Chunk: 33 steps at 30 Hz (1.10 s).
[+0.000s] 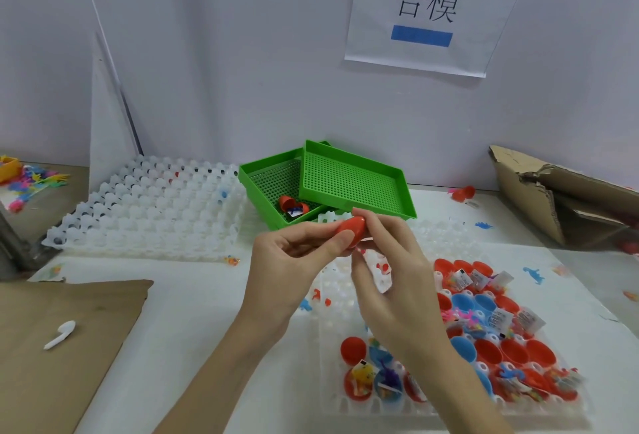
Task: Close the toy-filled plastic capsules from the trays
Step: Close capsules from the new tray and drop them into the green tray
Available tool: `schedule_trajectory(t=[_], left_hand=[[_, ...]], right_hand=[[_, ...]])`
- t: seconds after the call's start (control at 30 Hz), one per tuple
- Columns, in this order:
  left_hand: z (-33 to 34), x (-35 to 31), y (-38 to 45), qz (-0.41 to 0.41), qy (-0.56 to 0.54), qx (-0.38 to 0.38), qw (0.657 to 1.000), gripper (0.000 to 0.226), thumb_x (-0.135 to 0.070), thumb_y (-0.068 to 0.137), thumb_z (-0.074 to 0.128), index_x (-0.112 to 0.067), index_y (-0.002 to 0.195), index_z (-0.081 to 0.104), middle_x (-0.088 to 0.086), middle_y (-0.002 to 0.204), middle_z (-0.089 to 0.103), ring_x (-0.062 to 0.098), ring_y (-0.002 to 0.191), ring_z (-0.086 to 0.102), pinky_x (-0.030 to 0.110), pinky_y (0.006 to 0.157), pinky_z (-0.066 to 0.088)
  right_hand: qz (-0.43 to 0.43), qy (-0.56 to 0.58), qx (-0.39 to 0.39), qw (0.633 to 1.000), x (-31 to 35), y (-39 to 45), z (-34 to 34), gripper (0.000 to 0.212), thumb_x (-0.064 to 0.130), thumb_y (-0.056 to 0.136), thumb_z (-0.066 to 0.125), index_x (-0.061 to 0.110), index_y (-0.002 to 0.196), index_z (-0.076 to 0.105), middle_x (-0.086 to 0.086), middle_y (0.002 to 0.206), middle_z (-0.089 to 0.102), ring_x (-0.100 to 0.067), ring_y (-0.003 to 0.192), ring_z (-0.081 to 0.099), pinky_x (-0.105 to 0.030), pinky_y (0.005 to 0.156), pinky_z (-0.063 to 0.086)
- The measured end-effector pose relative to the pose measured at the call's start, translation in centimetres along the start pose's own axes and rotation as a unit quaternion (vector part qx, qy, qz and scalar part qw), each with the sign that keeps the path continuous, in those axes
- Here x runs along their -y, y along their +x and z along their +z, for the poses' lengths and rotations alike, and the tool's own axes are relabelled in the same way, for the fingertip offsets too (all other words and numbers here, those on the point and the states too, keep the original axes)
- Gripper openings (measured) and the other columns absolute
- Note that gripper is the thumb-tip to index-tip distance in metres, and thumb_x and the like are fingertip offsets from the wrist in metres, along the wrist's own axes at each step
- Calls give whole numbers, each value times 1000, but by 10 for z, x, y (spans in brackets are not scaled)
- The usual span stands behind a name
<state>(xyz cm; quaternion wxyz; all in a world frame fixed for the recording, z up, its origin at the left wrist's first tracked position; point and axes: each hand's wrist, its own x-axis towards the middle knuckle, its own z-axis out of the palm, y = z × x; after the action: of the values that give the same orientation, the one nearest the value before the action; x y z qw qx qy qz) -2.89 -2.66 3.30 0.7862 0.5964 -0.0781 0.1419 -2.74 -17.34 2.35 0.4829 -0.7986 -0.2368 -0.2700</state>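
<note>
Fingers of left hand (290,257) and right hand (387,260) curled together round one red capsule (350,229), pinched between both sets of fingertips and lifted clear of the table. Left thumb lying along the near side of the capsule, right fingertips over its far end; whether the two halves are fully snapped together, impossible to tell. Directly beneath and to the right of the fingers, a white moulded tray (345,395) with red and blue open capsule halves (511,352) seated in its pockets, many stuffed with small coloured toys and folded paper slips. Just beyond the fingertips, two green perforated baskets (349,181), one tilted across the other, the lower one with an open red capsule (292,204) in its near corner. Further left of the fingers, a stack of white trays (145,205) lying flat near the wall. Near left, a brown cardboard sheet (52,347) with a white earbud (60,333) on it. Far right, a torn cardboard box (560,191). Above, on the wall, a paper sign (425,15) with two printed characters and a blue bar. Loose small plastic toys (534,274) scattered on the tabletop to the right.
</note>
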Motion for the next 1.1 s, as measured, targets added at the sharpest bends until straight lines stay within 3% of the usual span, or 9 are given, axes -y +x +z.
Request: schedule_trajectory(t=[0.1, 0.17, 0.43, 0.57, 0.63, 0.73, 0.93, 1.03, 1.1], left_hand=[[5, 1, -3, 16, 11, -11, 1000, 23, -11, 79, 85, -9, 102, 83, 7, 95, 81, 23, 92, 79, 22, 82, 60], [10, 4, -6, 24, 35, -8, 999, 21, -9, 79, 86, -10, 100, 83, 5, 92, 82, 22, 91, 79, 22, 81, 60], [16, 7, -11, 27, 67, -25, 997, 16, -15, 80, 87, -13, 95, 81, 4, 87, 81, 20, 86, 79, 21, 75, 60], [14, 4, -8, -49, -10, 17, 999, 29, -26, 89, 77, -3, 106, 75, 19, 103, 77, 37, 104, 74, 30, 89, 60], [9, -2, -6, -105, -105, 71, 986, 35, -23, 95, 70, 3, 118, 68, 29, 117, 71, 44, 114, 68, 34, 96, 59], [3, -9, -4, -130, -172, 115, 970, 34, -14, 96, 68, 1, 126, 67, 29, 126, 69, 43, 117, 69, 33, 95, 59], [-3, -10, 1, -146, -176, 101, 968, 27, -8, 89, 72, -2, 115, 74, 27, 124, 70, 44, 117, 68, 34, 93, 60], [-4, -11, 3, -169, -177, 97, 965, 24, -6, 85, 74, -6, 108, 78, 22, 125, 72, 38, 112, 72, 32, 88, 61], [-5, -12, 4, -187, -181, 98, 961, 21, -5, 83, 75, -10, 103, 80, 18, 123, 72, 33, 106, 74, 33, 84, 62]], right_hand=[[-23, -91, -31, 995, 2, -2, 2, 50, 15, 86, 80, 9, 133, 62, 2, 117, 59, -6, 96, 59, -10, 91, 48], [-27, -128, -65, 989, 2, -2, 0, 44, 15, 83, 83, 8, 123, 68, 1, 108, 62, -6, 86, 58, -5, 84, 45], [-52, -151, -81, 984, -3, 0, -6, 30, 12, 83, 85, 5, 110, 73, 1, 98, 67, -10, 75, 60, -19, 74, 53], [-43, -110, -80, 990, -6, 2, -7, 30, 18, 84, 85, 7, 109, 74, 2, 96, 65, -5, 82, 59, -10, 78, 48], [-37, -83, -81, 993, -6, 2, -7, 33, 21, 85, 84, 9, 113, 74, 2, 99, 64, -3, 88, 59, -6, 81, 45], [-21, -19, -66, 997, -4, 2, -6, 41, 21, 87, 81, 12, 126, 71, 3, 112, 66, -9, 101, 63, -10, 86, 48], [22, 116, -5, 993, 0, 2, -4, 53, 21, 88, 79, 19, 139, 63, 11, 123, 71, -20, 114, 68, -34, 93, 58], [29, 140, 0, 990, 2, 2, -6, 61, 27, 85, 78, 21, 142, 59, 12, 126, 71, -14, 117, 68, -31, 96, 57], [26, 142, 3, 989, 2, 2, -6, 63, 20, 85, 80, 20, 144, 58, 12, 126, 71, -12, 118, 68, -30, 97, 57]])
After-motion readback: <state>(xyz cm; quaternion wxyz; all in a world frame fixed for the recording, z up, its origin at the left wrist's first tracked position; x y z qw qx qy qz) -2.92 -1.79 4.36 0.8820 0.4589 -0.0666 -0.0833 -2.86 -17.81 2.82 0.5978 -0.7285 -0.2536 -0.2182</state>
